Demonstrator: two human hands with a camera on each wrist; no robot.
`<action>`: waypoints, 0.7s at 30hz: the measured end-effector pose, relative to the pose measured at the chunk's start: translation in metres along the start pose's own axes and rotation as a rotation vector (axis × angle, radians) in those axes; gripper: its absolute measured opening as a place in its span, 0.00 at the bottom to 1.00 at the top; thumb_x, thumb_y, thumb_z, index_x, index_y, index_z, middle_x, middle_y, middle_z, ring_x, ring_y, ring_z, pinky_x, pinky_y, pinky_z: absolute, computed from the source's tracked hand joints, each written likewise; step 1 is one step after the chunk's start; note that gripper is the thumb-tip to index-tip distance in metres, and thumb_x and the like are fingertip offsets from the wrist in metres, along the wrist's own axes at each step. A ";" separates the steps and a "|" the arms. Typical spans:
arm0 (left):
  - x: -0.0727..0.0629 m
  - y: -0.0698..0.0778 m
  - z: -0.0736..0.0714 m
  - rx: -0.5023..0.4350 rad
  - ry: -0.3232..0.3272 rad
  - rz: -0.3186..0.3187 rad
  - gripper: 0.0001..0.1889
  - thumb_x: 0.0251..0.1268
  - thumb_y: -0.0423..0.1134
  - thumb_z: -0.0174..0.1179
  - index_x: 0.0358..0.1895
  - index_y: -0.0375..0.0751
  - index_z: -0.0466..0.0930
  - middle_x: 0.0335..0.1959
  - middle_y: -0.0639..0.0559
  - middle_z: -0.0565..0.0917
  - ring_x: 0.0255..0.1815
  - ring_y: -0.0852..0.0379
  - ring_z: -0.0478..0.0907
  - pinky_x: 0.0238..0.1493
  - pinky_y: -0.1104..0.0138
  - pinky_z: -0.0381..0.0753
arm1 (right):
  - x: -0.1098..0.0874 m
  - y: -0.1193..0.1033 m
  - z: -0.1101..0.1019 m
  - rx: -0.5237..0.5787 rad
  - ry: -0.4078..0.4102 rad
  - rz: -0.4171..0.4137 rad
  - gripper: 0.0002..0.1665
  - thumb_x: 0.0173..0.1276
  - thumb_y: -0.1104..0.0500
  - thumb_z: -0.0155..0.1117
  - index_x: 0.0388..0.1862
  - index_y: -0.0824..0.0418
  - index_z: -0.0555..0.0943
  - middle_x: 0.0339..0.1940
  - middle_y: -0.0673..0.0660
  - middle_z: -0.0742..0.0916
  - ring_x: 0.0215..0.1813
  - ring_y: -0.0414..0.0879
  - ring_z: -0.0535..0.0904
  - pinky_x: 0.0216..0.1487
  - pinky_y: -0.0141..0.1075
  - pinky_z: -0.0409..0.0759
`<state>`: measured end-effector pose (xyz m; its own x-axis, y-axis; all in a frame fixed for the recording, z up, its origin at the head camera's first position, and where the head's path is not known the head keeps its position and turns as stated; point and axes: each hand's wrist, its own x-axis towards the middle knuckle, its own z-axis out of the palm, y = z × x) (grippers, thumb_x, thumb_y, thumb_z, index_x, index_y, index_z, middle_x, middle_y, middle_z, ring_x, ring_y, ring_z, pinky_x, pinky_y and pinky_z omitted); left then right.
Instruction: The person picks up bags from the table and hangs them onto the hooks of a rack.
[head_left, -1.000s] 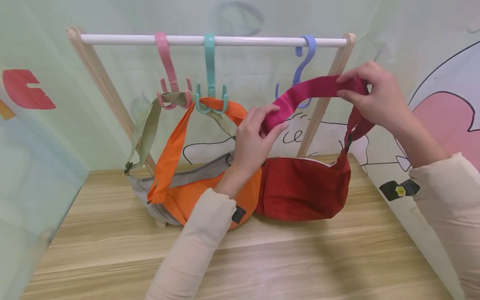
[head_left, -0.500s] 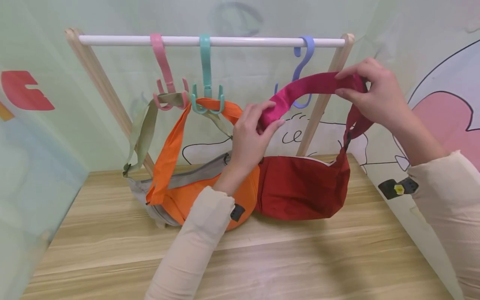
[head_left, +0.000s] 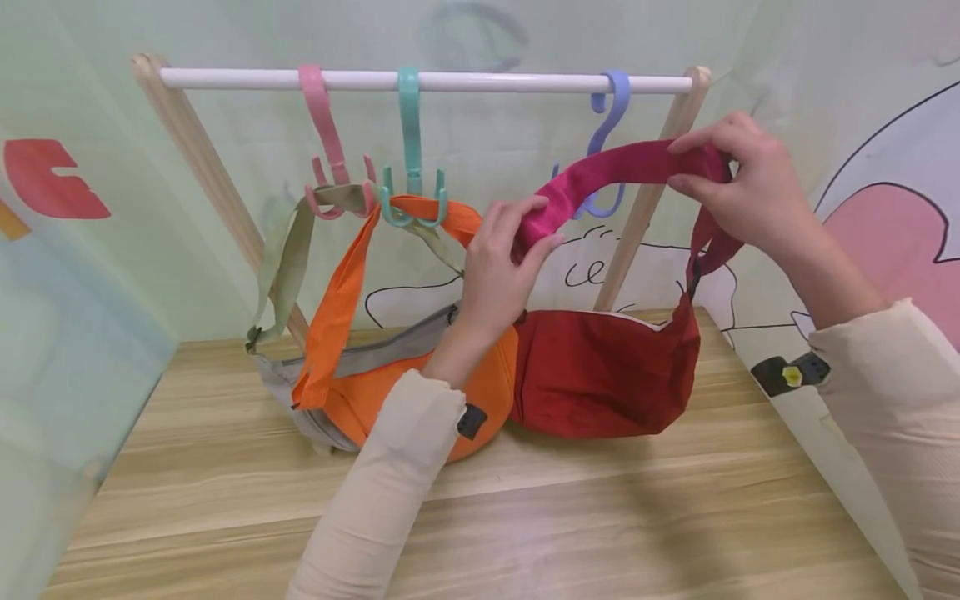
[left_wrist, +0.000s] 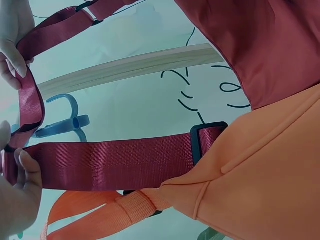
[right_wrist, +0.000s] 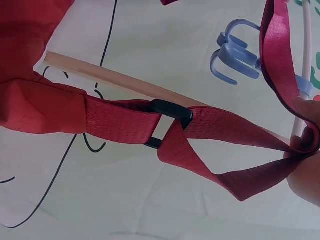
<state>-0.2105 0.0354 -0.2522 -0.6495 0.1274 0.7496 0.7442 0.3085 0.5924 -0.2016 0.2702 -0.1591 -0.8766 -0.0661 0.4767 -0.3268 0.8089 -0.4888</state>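
Observation:
Both hands hold up the strap [head_left: 618, 165] of a dark red bag [head_left: 603, 379], arching it just in front of the blue hook [head_left: 611, 117]. My left hand [head_left: 495, 271] pinches the strap's left part between thumb and fingers. The right hand [head_left: 753, 183] pinches it further right and a little higher. In the left wrist view, the strap [left_wrist: 120, 162] runs from a black buckle [left_wrist: 196, 145] to the left hand [left_wrist: 20, 200]. A second black buckle [right_wrist: 170, 110] and a loose fold of strap show in the right wrist view, beside the right hand [right_wrist: 305, 165].
A white rail [head_left: 510, 82] on wooden posts spans the back. A grey bag [head_left: 300, 392] hangs by its strap from the pink hook [head_left: 325, 125], an orange bag [head_left: 480, 408] from the green hook [head_left: 412, 125]. The orange bag overlaps the grey one on the wooden table [head_left: 510, 533].
Both hands have risen slightly and shifted a little left with the strap. The pink and green hooks have also shifted slightly left along the rail.

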 end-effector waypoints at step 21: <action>0.013 0.003 -0.003 -0.011 0.058 0.042 0.21 0.58 0.40 0.62 0.53 0.35 0.74 0.43 0.42 0.74 0.42 0.54 0.71 0.37 0.73 0.75 | 0.004 -0.004 0.002 0.030 0.030 -0.002 0.19 0.59 0.61 0.65 0.51 0.61 0.79 0.37 0.46 0.71 0.41 0.35 0.63 0.38 0.30 0.62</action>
<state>-0.2167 0.0355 -0.2397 -0.6078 0.0852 0.7895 0.7725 0.2936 0.5631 -0.2043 0.2658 -0.1569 -0.8654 -0.0497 0.4986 -0.3390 0.7908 -0.5096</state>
